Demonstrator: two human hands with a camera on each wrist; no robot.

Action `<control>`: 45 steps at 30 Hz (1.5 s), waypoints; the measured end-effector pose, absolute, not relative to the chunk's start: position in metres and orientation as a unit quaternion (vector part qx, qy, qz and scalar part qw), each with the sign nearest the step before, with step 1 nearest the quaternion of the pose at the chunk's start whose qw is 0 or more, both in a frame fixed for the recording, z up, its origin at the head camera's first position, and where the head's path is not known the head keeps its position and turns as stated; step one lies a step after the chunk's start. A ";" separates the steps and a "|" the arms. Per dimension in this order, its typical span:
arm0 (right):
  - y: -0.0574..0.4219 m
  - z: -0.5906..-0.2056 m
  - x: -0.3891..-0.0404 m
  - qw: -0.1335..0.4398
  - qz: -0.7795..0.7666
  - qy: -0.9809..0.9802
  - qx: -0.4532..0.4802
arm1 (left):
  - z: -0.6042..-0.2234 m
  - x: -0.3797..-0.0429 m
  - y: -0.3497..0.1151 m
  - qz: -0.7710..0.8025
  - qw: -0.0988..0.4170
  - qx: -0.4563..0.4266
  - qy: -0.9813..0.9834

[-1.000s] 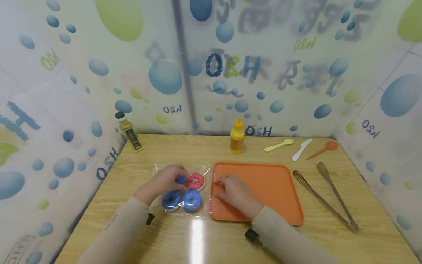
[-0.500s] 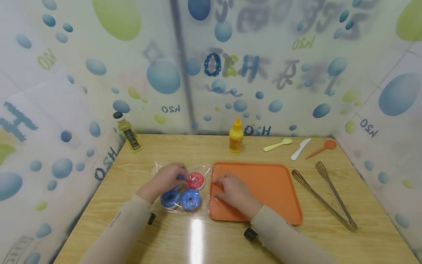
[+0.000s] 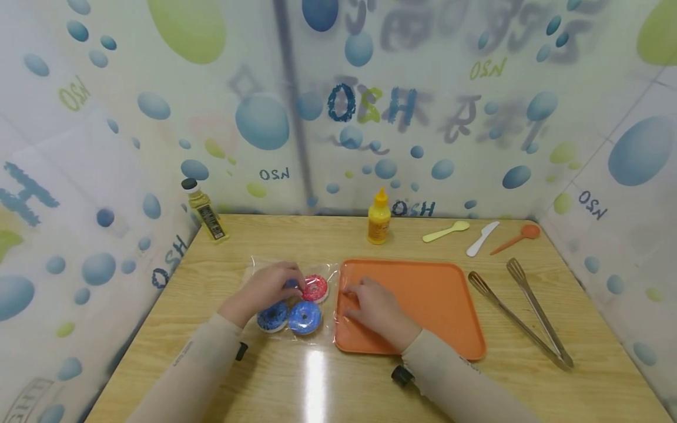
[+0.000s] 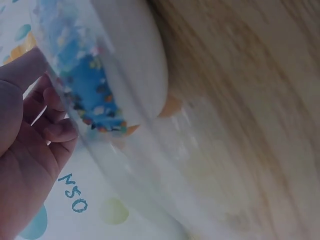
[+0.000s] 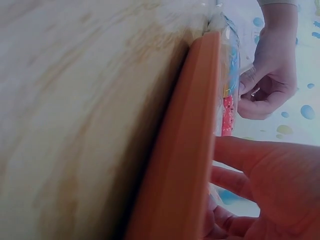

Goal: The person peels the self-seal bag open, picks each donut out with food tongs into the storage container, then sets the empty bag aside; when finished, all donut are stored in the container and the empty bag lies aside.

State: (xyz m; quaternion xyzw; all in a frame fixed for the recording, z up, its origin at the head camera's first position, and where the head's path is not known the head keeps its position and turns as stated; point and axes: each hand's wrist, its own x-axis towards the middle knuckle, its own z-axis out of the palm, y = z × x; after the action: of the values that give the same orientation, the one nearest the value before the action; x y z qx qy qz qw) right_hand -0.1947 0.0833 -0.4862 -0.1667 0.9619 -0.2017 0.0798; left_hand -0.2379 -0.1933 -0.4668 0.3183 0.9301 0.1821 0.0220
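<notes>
My left hand (image 3: 264,291) pinches the top of a clear plastic bag (image 3: 330,329) with thumb and fingertips. The bag lies on the table left of the tray. Inside sit a red sprinkled donut (image 3: 315,288), a blue donut (image 3: 305,318) and a dark blue donut (image 3: 272,317); another blue one is partly hidden under that hand. The left wrist view shows a blue sprinkled donut (image 4: 90,90) through the plastic, close to the fingers. My right hand (image 3: 382,311) rests on the left part of an orange tray (image 3: 433,305), fingers bent loosely and holding nothing.
Metal tongs (image 3: 545,320) lie right of the tray. Behind it are a yellow squeeze bottle (image 3: 378,223), a yellow spoon (image 3: 446,232), a white knife (image 3: 482,239) and an orange spoon (image 3: 520,238). An oil bottle (image 3: 208,217) stands back left.
The left fingertips have drawn in toward the red donut and close on the plastic. The bag with its donuts has shifted slightly away from me. The right hand keeps its place on the tray.
</notes>
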 end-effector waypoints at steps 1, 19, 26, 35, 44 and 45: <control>0.083 -0.486 -0.195 0.079 -0.200 0.962 -0.167 | -0.466 -0.238 -0.193 0.186 0.027 0.317 0.930; 0.083 -0.486 -0.194 0.086 -0.201 0.962 -0.162 | -0.472 -0.242 -0.191 0.201 -0.015 0.358 0.912; 0.084 -0.487 -0.193 0.075 -0.205 0.961 -0.168 | -0.469 -0.237 -0.193 0.213 -0.029 0.349 0.912; 0.085 -0.488 -0.193 0.066 -0.220 0.959 -0.166 | -0.460 -0.229 -0.195 0.239 -0.040 0.338 0.909; 0.085 -0.488 -0.193 0.075 -0.242 0.954 -0.160 | -0.453 -0.224 -0.199 0.285 -0.054 0.329 0.899; 0.085 -0.488 -0.192 0.071 -0.245 0.953 -0.162 | -0.453 -0.223 -0.199 0.285 -0.055 0.328 0.899</control>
State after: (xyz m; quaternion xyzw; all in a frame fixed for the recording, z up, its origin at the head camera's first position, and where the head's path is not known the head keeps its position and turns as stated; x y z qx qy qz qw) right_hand -0.1924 0.0852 -0.4876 -0.1619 0.9533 -0.2448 0.0714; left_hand -0.2234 -0.1988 -0.4526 0.3278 0.8991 0.2850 -0.0551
